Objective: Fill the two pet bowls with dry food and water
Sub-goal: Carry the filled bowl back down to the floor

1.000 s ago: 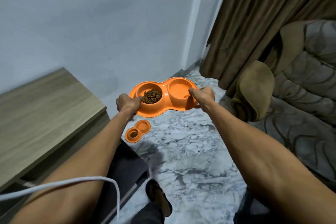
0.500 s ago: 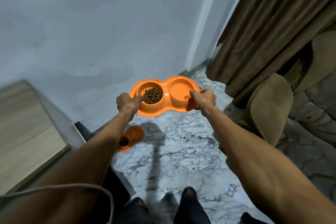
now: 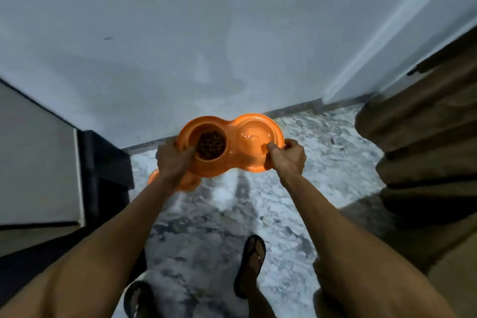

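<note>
**Double pet bowl carried above marble floor**

Head view: we find no readable writing. Our left hand (image 3: 171, 160) and right hand (image 3: 287, 156) grip opposite ends of the orange double bowl (image 3: 232, 147), fingers closed on its rim, held at centre frame. Dry food (image 3: 211, 144) fills the left cup; the right cup (image 3: 254, 137) glistens. A second orange bowl (image 3: 188, 183) lies on the marble floor (image 3: 322, 157) at 7 o'clock of it. Grey wall (image 3: 206, 33) at 12, curtain (image 3: 426, 137) at 3. Compared with earlier, the view has tilted downward and the wooden cabinet (image 3: 33, 162) has shifted to 9.

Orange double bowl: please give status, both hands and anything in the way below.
Left hand and right hand grip orange double bowl at its ends, above floor. Dry food in left cup; right cup glossy, water unclear. Second orange bowl on floor underneath.
</note>
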{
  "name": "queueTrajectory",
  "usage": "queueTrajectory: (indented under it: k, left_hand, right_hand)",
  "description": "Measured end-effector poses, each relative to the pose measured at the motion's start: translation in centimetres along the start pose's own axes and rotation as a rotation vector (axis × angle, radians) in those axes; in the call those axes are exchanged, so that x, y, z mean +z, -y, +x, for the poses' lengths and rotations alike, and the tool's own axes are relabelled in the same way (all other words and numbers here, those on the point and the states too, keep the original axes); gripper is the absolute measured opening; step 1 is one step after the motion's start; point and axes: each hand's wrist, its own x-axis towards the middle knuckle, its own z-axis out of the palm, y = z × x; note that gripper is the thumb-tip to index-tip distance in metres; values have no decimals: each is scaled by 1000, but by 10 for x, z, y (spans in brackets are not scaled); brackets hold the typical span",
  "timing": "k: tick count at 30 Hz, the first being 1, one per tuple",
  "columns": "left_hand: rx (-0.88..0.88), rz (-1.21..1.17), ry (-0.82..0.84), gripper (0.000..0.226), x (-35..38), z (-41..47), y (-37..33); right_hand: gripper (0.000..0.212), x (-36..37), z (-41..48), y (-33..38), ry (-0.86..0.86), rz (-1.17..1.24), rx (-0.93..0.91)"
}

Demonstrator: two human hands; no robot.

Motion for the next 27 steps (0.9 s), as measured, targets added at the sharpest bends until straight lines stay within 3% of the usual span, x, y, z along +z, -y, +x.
queueTrajectory:
  k: [3, 7, 10, 15, 18, 20, 23, 27]
  left_hand:
    - [-40, 25, -38, 62, 63, 43, 37]
    - [-55, 30, -75, 45, 141, 91, 91]
    - [-84, 18, -84, 50, 202, 128, 146]
    - [-212, -30, -127, 41, 292, 179, 229]
    - [-292, -91, -134, 57, 333, 209, 273]
    - [-317, -96, -136, 52, 357, 224, 297]
    - [-323, -83, -144, 39, 384, 243, 319]
    - [-306, -59, -168, 36, 404, 259, 337]
  right_hand:
    - [58, 39, 70, -38, 39, -39, -8]
    - [58, 96, 149, -107, 82, -59, -24]
    - [59, 142, 201, -163, 101, -68, -27]
    - [54, 213, 269, -253, 137, -96, -2]
    - [50, 247, 296, -287, 142, -98, 6]
    - [54, 269, 313, -311, 143, -92, 19]
    - [37, 295, 337, -340, 150, -117, 20]
    - [30, 317, 357, -358, 132, -153, 2]
